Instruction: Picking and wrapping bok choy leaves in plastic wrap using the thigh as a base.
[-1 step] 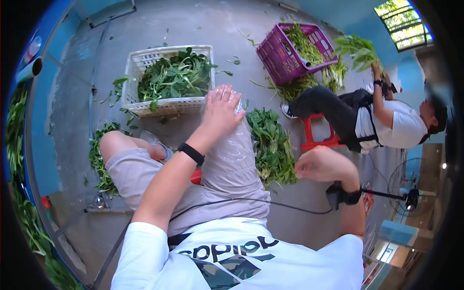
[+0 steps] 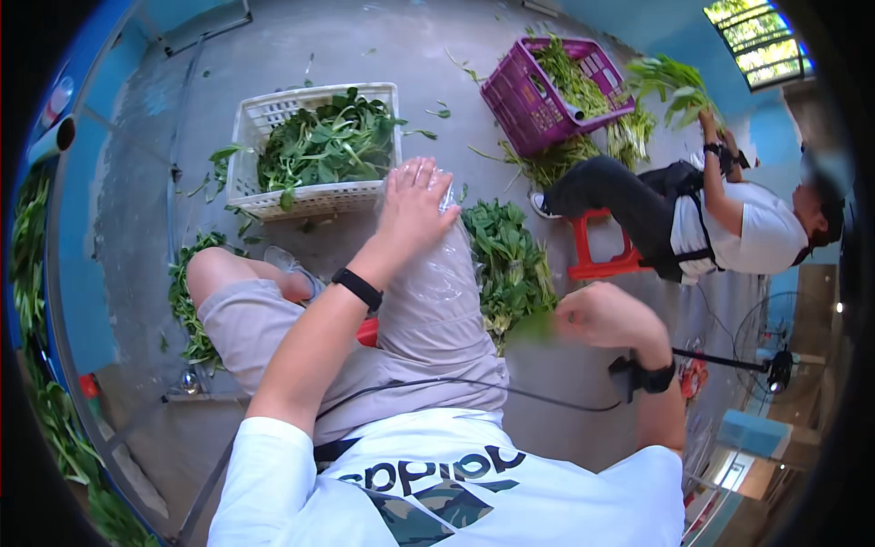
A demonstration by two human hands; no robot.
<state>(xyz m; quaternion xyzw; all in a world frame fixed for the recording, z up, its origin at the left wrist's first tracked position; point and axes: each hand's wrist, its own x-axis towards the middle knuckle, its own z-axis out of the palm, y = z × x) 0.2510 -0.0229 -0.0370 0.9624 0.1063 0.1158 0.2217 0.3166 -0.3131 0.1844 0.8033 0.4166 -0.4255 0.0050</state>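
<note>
The left hand point(image 2: 415, 208) reaches forward, palm down, fingers spread flat. The right hand point(image 2: 606, 316) is curled loosely, elbow bent, wrist raised.

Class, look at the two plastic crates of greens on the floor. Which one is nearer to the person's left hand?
The white crate, just ahead of the left hand. The purple crate stands farther off, tilted, beside the seated co-worker.

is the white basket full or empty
Full. The white basket stands upright on the concrete floor, and dark green leaves are heaped above its rim, with some spilling over the left side.
</note>
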